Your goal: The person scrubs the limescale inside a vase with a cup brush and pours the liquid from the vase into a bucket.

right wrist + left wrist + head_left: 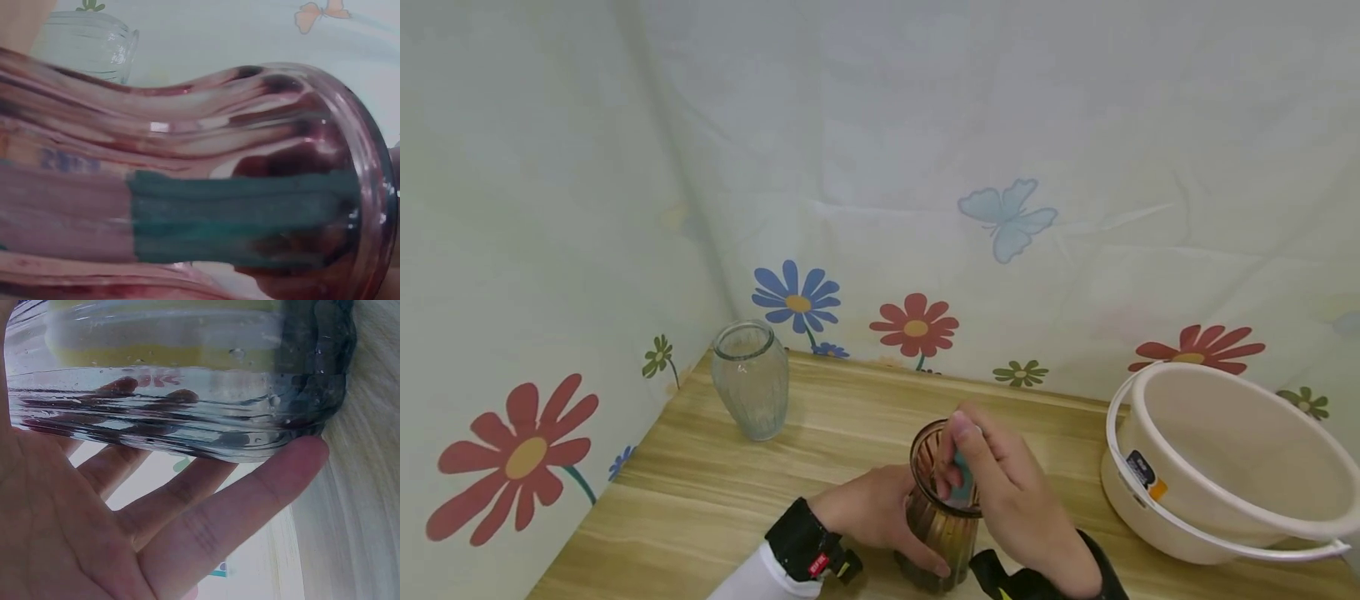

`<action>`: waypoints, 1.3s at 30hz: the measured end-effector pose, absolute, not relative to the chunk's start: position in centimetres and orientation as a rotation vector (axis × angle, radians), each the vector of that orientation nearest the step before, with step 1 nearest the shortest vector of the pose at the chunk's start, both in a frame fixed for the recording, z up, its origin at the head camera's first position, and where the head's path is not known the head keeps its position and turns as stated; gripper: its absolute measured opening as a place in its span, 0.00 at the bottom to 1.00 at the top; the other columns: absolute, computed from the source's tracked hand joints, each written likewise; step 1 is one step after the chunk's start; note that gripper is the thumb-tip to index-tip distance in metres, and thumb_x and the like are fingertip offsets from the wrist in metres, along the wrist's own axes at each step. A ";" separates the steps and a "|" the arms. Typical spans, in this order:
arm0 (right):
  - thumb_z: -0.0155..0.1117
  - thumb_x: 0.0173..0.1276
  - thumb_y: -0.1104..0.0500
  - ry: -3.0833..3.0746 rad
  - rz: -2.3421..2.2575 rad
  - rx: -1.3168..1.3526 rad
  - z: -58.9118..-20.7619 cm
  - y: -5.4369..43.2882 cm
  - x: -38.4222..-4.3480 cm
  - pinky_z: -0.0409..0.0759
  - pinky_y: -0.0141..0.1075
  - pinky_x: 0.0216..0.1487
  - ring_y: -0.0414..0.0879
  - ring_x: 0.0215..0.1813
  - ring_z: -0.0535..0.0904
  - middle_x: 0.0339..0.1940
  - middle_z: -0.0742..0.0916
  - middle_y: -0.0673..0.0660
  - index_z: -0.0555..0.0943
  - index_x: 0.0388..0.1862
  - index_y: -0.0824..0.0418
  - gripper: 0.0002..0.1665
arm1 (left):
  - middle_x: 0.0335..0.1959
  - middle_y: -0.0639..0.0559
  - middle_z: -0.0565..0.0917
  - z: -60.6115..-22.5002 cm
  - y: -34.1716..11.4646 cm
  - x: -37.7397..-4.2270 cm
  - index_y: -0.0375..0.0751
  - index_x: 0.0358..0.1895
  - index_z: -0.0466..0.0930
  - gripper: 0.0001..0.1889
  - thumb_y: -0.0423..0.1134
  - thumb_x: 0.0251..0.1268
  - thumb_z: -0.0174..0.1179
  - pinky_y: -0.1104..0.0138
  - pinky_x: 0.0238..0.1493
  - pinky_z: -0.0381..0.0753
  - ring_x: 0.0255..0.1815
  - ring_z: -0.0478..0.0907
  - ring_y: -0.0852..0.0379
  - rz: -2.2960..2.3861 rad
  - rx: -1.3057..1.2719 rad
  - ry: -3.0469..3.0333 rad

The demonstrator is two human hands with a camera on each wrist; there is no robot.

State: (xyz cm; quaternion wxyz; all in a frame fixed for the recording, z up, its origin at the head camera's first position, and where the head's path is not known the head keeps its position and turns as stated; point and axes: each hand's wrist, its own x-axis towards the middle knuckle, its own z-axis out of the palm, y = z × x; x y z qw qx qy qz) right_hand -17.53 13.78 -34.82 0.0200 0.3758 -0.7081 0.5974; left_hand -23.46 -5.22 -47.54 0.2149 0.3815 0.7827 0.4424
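A brown ribbed glass vase (958, 540) stands tilted on the wooden table, its mouth facing up. My left hand (880, 510) grips its body from the left, with the thumb across the near side. In the left wrist view a fingertip touches the vase near its base, and water drops cling to the glass. My right hand (1003, 487) has its fingers inside the rim and holds the teal handle of a sponge brush (244, 219). Through the glass, the left wrist view shows a blurred white and yellow block (162, 337) inside, probably the brush's head.
A clear glass vase (752, 392) stands at the table's back left corner. To the right is a cream bucket (1187, 525) with its handle hanging down at the front. A printed cloth (880, 167) with flowers and a butterfly hangs behind the wooden table (685, 475).
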 end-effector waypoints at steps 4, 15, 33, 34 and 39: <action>0.36 0.87 0.65 -2.234 1.854 1.116 -34.9 13.8 -17.6 0.79 0.38 0.34 0.49 0.29 0.78 0.26 0.75 0.59 0.69 0.38 0.63 0.15 | 0.60 0.71 0.80 -47.6 -5.2 -23.5 0.69 0.65 0.72 0.35 0.53 0.54 0.80 0.73 0.64 0.75 0.59 0.77 0.72 1.236 1.059 2.161; 0.37 0.88 0.63 -2.287 1.877 1.074 -34.5 14.1 -17.4 0.82 0.38 0.39 0.50 0.33 0.78 0.32 0.75 0.61 0.68 0.54 0.67 0.11 | 0.58 0.71 0.80 -47.6 -5.2 -23.8 0.67 0.64 0.73 0.34 0.54 0.55 0.79 0.74 0.63 0.76 0.57 0.77 0.73 1.209 1.076 2.167; 0.27 0.85 0.69 -1.203 2.273 1.193 -34.3 15.0 -18.1 0.65 0.42 0.39 0.50 0.32 0.64 0.30 0.69 0.56 0.70 0.51 0.70 0.19 | 0.64 0.69 0.78 -47.5 -5.4 -23.7 0.68 0.71 0.66 0.39 0.48 0.57 0.78 0.72 0.64 0.76 0.61 0.76 0.71 1.273 1.037 2.096; 0.27 0.86 0.68 -1.148 2.272 1.226 -34.3 14.9 -18.2 0.62 0.43 0.38 0.50 0.32 0.63 0.30 0.67 0.57 0.70 0.51 0.71 0.19 | 0.63 0.69 0.78 -47.5 -5.4 -23.7 0.68 0.71 0.66 0.40 0.47 0.57 0.78 0.73 0.64 0.76 0.61 0.76 0.71 1.279 1.030 2.091; 0.21 0.87 0.62 -1.006 2.304 1.349 -34.2 14.7 -18.3 0.57 0.42 0.33 0.49 0.29 0.60 0.28 0.63 0.57 0.70 0.51 0.74 0.26 | 0.64 0.69 0.78 -47.6 -5.5 -23.6 0.68 0.70 0.67 0.39 0.48 0.57 0.79 0.73 0.64 0.76 0.61 0.77 0.71 1.290 1.039 2.088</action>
